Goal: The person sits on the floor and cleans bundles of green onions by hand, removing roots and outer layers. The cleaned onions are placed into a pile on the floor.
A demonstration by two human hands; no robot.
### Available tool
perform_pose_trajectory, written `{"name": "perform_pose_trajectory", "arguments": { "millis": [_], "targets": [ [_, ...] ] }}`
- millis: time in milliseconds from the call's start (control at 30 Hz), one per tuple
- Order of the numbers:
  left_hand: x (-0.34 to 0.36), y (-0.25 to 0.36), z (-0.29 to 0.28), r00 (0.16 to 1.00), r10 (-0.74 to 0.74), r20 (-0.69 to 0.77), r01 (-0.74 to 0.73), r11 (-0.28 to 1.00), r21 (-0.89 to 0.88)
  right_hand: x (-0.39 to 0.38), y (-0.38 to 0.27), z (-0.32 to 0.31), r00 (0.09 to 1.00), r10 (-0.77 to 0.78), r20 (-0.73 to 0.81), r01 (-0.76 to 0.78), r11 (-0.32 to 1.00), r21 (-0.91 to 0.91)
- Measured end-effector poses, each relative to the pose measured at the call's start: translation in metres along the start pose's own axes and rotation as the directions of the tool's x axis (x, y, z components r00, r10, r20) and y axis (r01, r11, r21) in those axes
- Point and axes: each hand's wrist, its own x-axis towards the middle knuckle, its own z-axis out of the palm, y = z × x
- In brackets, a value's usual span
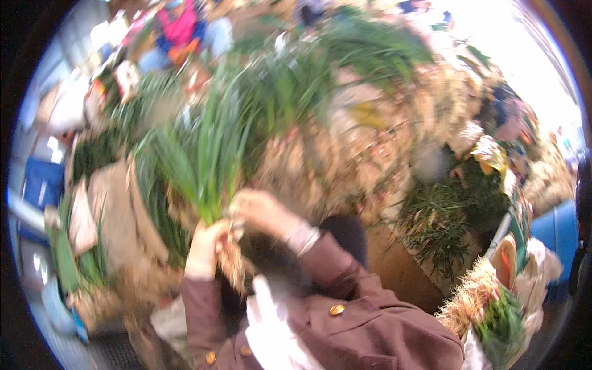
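My left hand is closed round the lower stalks of a bunch of green onions. The long green leaves fan upward and away from me, while the pale stringy roots hang below my fist. Close against the right side of the stalks is my right hand, its fingers curled in at the base of the bunch. Motion blur hides what those fingers pinch. A pale band circles my right wrist.
Heaps of green onions lie beyond my hands. Brown husks and litter cover the ground ahead. Trimmed leaves pile up at right. A root-up bundle and a blue tub stand at lower right. A person in pink sits far left.
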Motion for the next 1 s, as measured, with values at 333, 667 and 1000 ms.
{"name": "perform_pose_trajectory", "arguments": {
  "millis": [333,667,1000],
  "targets": [
    [-0.006,-0.007,-0.018,0.994,0.086,0.073,-0.073,0.985,-0.156,-0.037,0.011,-0.060,0.977,0.090,0.193,-0.120,0.982,0.146],
    [0.019,-0.024,-0.028,0.995,0.098,0.019,-0.096,0.992,-0.080,-0.026,-0.030,0.019,0.949,0.271,-0.159,-0.314,0.841,-0.441],
    [0.020,-0.026,-0.054,0.992,0.123,0.029,-0.120,0.987,-0.106,-0.057,0.021,-0.010,0.868,0.442,-0.228,-0.414,0.896,0.162]
  ]
}}
